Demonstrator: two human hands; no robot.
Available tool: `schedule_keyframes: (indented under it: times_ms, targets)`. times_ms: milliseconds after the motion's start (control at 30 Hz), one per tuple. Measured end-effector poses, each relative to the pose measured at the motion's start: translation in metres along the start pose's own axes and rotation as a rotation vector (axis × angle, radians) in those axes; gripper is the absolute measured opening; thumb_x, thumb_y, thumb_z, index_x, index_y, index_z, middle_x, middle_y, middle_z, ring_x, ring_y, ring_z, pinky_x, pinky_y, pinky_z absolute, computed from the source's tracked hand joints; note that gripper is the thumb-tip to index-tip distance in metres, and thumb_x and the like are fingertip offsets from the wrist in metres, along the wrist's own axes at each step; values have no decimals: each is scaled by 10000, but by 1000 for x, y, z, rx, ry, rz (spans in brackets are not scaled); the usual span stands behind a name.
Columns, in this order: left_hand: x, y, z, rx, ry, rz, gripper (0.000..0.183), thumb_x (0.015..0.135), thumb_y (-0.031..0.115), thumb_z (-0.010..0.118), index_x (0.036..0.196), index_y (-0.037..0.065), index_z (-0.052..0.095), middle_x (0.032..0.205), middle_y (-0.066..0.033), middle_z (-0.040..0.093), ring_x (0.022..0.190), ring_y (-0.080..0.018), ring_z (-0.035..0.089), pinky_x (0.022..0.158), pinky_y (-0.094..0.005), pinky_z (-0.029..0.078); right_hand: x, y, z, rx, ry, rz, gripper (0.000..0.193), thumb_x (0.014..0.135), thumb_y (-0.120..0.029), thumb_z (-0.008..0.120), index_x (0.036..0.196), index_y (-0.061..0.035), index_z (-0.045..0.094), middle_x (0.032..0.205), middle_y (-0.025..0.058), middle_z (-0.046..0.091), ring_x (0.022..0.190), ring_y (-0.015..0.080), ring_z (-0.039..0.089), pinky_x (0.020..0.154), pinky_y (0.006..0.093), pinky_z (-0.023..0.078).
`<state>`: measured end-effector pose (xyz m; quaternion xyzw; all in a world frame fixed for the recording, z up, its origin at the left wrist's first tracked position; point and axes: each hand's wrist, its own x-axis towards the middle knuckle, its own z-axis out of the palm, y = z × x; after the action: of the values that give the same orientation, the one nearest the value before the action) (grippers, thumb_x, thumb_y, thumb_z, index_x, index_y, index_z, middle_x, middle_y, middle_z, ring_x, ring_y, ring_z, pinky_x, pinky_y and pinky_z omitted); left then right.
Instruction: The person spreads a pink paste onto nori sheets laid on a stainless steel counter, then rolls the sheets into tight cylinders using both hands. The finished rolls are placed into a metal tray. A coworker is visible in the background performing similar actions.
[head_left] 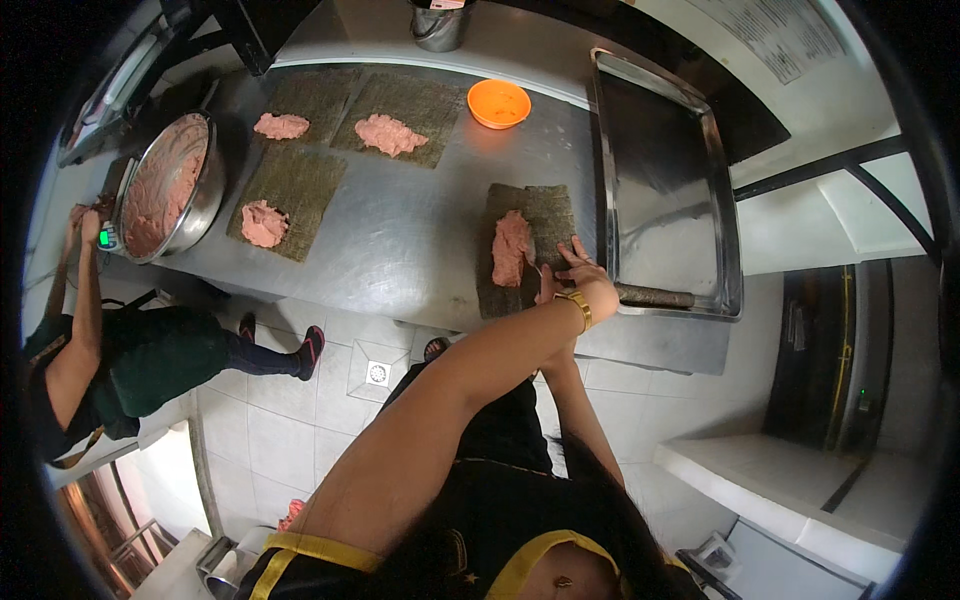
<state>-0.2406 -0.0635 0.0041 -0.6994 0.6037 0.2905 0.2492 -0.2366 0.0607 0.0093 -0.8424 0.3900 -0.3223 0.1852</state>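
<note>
A dark green seaweed sheet (552, 210) lies before me, with a mound of pink minced paste (510, 248) along its left part. My left hand (590, 280), a gold band at its wrist, rests with fingers spread at the sheet's right edge. Crossing beneath the left forearm, my right arm leads to my right hand (546, 288), mostly hidden. Its visible fingers close around a slim metal utensil (536, 262) beside the paste; the utensil's exact kind cannot be made out. A dark rolled piece (655, 296) lies at the near end of the metal tray (731, 240) to the right.
Several more seaweed sheets (325, 180) with pink mounds lie on the steel table (400, 250) at left. An orange bowl (499, 104) and a metal pail (438, 30) stand farther back. At far left, a co-worker's hands (88, 222) are near a large paste-coated bowl (205, 190).
</note>
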Motion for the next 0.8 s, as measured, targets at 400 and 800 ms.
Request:
schedule_keyframes:
  times_ms: [400,800]
  targets:
    - [-20,-6,-20,-118,-5,2,788,819,153,699,1480,82,275,1551,-237,-88,1382,-537,53,955,-517,464,34,-25,14,-302,-461,278,866,796,-405,564,1487,-39,192,1261,190,437,1165,370,440,960,427,371]
    - [-21,-10,-23,-14,-18,61,726,846,124,654,1474,79,291,1551,-238,-75,1385,-526,72,959,-469,478,25,-30,5,-217,-371,272,835,830,-379,552,1499,-35,190,1221,187,460,1058,326,492,892,408,398]
